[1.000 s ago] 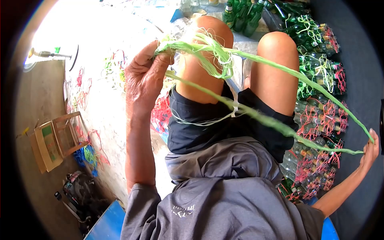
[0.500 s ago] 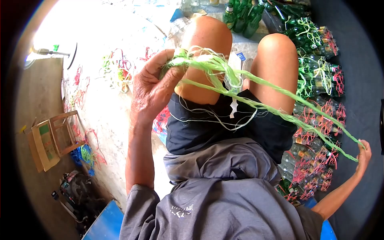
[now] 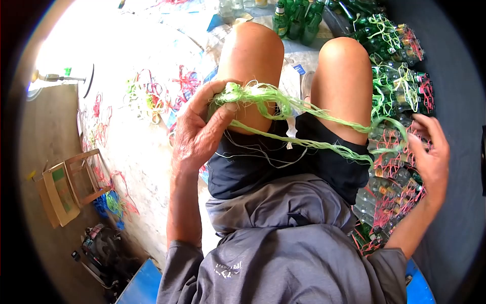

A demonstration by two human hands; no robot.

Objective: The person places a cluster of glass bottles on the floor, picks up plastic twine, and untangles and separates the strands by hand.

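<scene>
seated person, bare knees up, view looking down over a grey shirt (image 3: 283,258) and dark shorts (image 3: 263,162). left hand (image 3: 200,134) sits over the left thigh, its grip clamped on a frayed bunch of green plastic twine (image 3: 263,96), thumb pressing the bunch against the curled fingers. from there two strands of the twine run right across both thighs, one higher, one lower along the hem of the shorts, with loose pale fibres hanging off between them. right hand (image 3: 430,152) is at the right, fingers spread apart and open, the twine looping round by its fingertips; whether it pinches the strand i cannot tell. just beyond that hand, on the floor at right, packed bundles of bottles (image 3: 400,91) tied with green and red twine, running from far to near. more green glass bottles (image 3: 296,20) stand far, past the knees. left side: pale floor (image 3: 131,147) strewn with red and green twine scraps (image 3: 152,93), a small wooden crate (image 3: 66,185) near left.
</scene>
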